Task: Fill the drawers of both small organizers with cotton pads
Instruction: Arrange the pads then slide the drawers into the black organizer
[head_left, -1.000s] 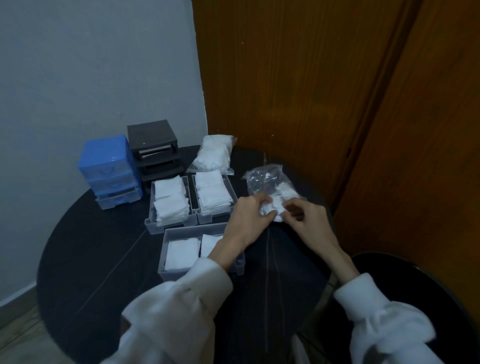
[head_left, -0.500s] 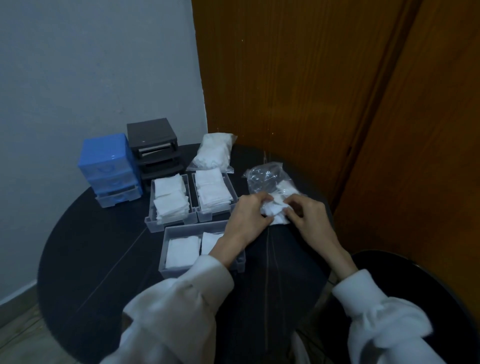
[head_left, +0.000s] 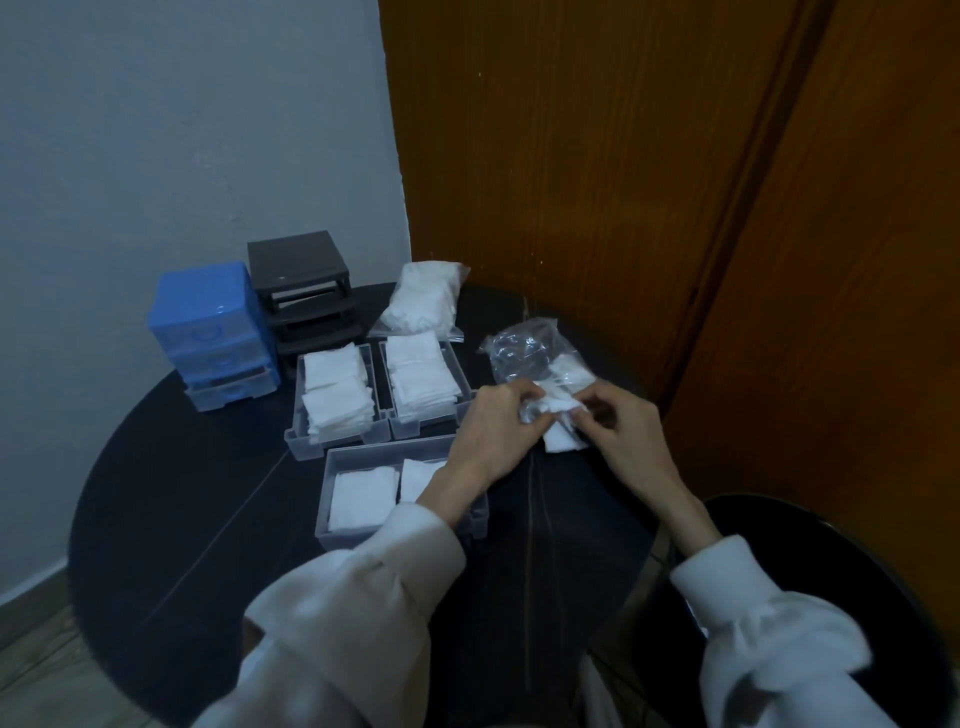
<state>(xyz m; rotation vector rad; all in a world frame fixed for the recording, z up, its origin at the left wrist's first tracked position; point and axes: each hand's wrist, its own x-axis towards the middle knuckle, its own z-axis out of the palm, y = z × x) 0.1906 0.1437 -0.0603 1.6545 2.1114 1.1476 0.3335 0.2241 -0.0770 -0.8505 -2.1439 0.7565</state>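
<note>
Drawers: three grey ones out on dark round table (head_left: 171, 519). Nearest drawer (head_left: 363, 491) long axis left-right, two low pad stacks inside. Beyond it, left far drawer (head_left: 337, 402) and right far drawer (head_left: 423, 384) side by side, long axes running away from nearest drawer, both heaped with white square pads. Blue organizer (head_left: 210, 325) and black organizer (head_left: 304, 291) further beyond, black one's slots vacant. Full pad bag (head_left: 423, 301) behind right far drawer. Right of nearest drawer, left hand (head_left: 493, 428) and right hand (head_left: 623, 434) together, pinching cotton pads (head_left: 558, 415) at mouth of clear bag (head_left: 524, 348)
</note>
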